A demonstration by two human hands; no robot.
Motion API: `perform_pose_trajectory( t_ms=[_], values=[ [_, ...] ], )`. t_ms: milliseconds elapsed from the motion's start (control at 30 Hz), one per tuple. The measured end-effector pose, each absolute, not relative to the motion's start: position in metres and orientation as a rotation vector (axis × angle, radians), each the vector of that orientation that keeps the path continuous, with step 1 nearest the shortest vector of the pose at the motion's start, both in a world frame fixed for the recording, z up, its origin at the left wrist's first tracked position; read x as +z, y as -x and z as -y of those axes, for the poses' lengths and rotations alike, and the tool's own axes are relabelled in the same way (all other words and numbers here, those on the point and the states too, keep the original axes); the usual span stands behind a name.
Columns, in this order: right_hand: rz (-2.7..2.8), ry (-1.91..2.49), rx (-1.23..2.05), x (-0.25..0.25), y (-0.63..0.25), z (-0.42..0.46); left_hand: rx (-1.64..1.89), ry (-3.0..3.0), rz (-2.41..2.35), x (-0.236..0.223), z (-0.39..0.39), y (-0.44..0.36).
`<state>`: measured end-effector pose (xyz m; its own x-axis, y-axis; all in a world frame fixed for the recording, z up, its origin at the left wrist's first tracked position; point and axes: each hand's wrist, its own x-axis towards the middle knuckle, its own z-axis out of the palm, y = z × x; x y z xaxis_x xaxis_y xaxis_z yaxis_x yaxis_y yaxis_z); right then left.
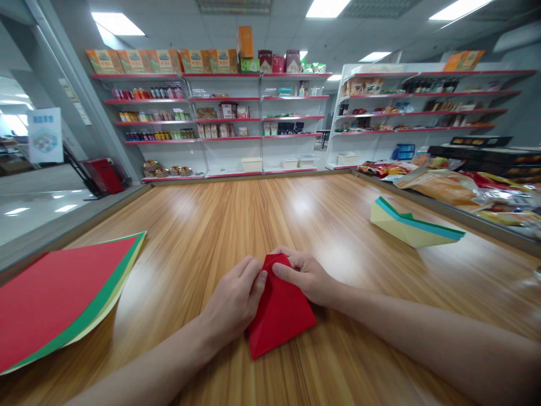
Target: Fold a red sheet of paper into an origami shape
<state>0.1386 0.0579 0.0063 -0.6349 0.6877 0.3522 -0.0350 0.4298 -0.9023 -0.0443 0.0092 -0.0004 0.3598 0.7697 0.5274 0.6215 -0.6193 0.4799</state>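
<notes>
A folded piece of red paper is tilted up off the wooden table, its narrow end away from me and its wide end close to me. On its left edge, my left hand is closed, thumb and fingers pinching near the top. From the other side my right hand grips the upper right part, its thumb lying on the front face and its fingers hidden behind. Small creases show at the narrow end between the two thumbs.
Red, green and pale yellow sheets lie stacked at the left. A folded paper boat in yellow, blue and green stands at the right on the wooden table. Packaged snacks crowd the right edge. Stocked shelves stand behind.
</notes>
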Motion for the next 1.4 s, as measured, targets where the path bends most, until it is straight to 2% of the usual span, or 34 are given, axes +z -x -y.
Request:
perform_pose_trajectory(
  t_ms=[367,900,1400],
  values=[
    [1.674,0.648,1.625,-0.0026,-0.1362,-0.0571,1.125,-2.419,-1.120,0.0070,-0.0070,0.0442],
    [1.820,0.633,1.535,0.0004,-0.1370,-0.0569,1.215,-2.479,-1.264,0.0018,-0.0091,0.0449],
    [1.848,0.648,1.533,0.0037,-0.1378,-0.0594,1.225,-2.545,-1.180,0.0010,-0.0080,0.0460]
  ],
)
